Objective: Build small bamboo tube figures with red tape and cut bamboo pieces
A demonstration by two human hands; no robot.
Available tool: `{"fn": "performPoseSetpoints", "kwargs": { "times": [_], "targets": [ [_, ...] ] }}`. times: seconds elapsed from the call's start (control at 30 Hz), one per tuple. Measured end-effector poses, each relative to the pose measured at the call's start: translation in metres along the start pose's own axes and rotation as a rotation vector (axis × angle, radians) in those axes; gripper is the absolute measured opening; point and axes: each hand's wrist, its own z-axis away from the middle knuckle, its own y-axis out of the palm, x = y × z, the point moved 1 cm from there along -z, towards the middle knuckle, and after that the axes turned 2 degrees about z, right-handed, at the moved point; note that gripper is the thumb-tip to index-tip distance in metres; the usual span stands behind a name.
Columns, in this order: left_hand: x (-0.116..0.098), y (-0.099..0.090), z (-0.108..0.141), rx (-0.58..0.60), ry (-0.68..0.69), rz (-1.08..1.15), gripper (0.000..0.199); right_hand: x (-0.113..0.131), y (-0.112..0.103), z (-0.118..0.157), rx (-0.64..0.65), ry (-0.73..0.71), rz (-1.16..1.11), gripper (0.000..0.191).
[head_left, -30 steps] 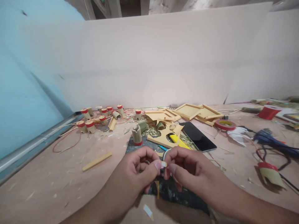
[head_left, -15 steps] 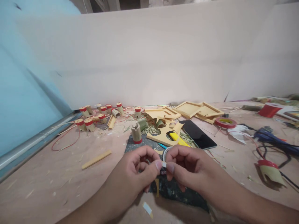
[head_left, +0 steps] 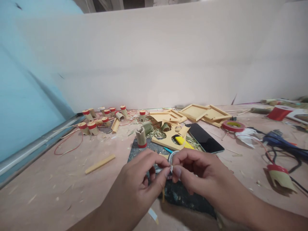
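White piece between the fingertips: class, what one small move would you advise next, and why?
I would probably ease the left hand slightly aside while the right hand pinches the small white piece, because the fingertips of both hands crowd close around it and seem to hide most of it.

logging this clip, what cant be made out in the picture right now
All in the head view:
- small white piece: mostly covered by fingers of the left hand and right hand; which grips it is unclear
- white ring: partly behind the right hand
- dark mat: partly under both hands
- both forearms: cut off by picture edges
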Motion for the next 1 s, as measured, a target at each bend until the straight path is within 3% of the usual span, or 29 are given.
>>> {"fn": "performPoseSetpoints", "kwargs": {
  "times": [0.3, 0.5, 0.67, 0.8, 0.9, 1.0],
  "targets": [
    [0.002, 0.002, 0.002, 0.039, 0.021, 0.005, 0.016, 0.0, 0.002, 0.003, -0.065, -0.133, 0.315, 0.013],
    [0.001, 0.004, 0.003, 0.044, 0.031, 0.024, 0.022, 0.003, 0.003, 0.003, -0.064, -0.156, 0.358, 0.015],
    [-0.001, 0.001, -0.001, 0.018, -0.026, -0.012, 0.019, 0.003, 0.003, 0.003, -0.061, -0.117, 0.299, 0.014],
    [0.004, -0.01, -0.011, -0.038, -0.142, -0.128, 0.018, 0.002, 0.001, 0.002, -0.051, 0.007, 0.118, 0.016],
    [0.014, -0.018, -0.016, 0.021, -0.255, -0.326, 0.021, 0.003, -0.001, 0.0, 0.006, 0.081, -0.026, 0.024],
    [0.021, -0.02, -0.017, 0.085, -0.257, -0.395, 0.028, 0.005, -0.002, -0.003, 0.036, 0.095, -0.093, 0.028]
  ]
}}
